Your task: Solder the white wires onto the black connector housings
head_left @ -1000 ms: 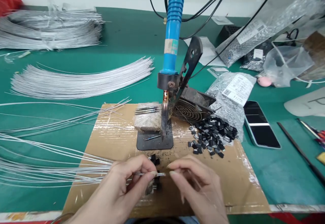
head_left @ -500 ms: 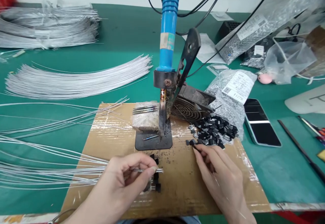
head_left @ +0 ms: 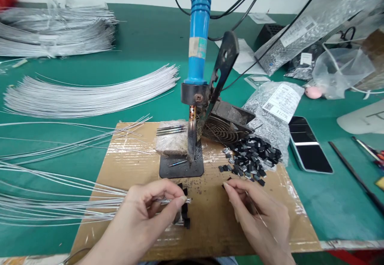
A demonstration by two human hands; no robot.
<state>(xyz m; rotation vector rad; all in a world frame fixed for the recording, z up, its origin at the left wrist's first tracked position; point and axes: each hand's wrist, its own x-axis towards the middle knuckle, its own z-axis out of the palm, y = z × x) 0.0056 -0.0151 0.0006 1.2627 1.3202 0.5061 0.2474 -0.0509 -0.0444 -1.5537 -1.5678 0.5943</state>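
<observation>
My left hand (head_left: 150,213) is closed, thumb against forefinger, on a small bunch of thin white wires (head_left: 105,192); their tips stick out just past the thumb. Beside those tips, black connector-like pieces (head_left: 186,222) sit in a row on the cardboard. My right hand (head_left: 259,213) pinches a small black piece (head_left: 228,181), mostly covered by the fingertips. A fine strand of wire (head_left: 253,205) also runs through that hand. Just beyond it lies a heap of similar black pieces (head_left: 255,155). Above both hands, a blue-handled soldering iron (head_left: 197,69) hangs tip down in its stand.
Cardboard (head_left: 210,233) covers part of the green table. A fan (head_left: 225,127) and a block with metal rods (head_left: 171,143) flank the iron. Wire bundles (head_left: 96,93) lie left. A plastic bag (head_left: 270,113), a phone (head_left: 310,145) and a dark rod (head_left: 357,177) are right.
My right hand has drawn back from the heap, toward me and slightly left, with a black piece between its fingertips. My left hand has barely moved.
</observation>
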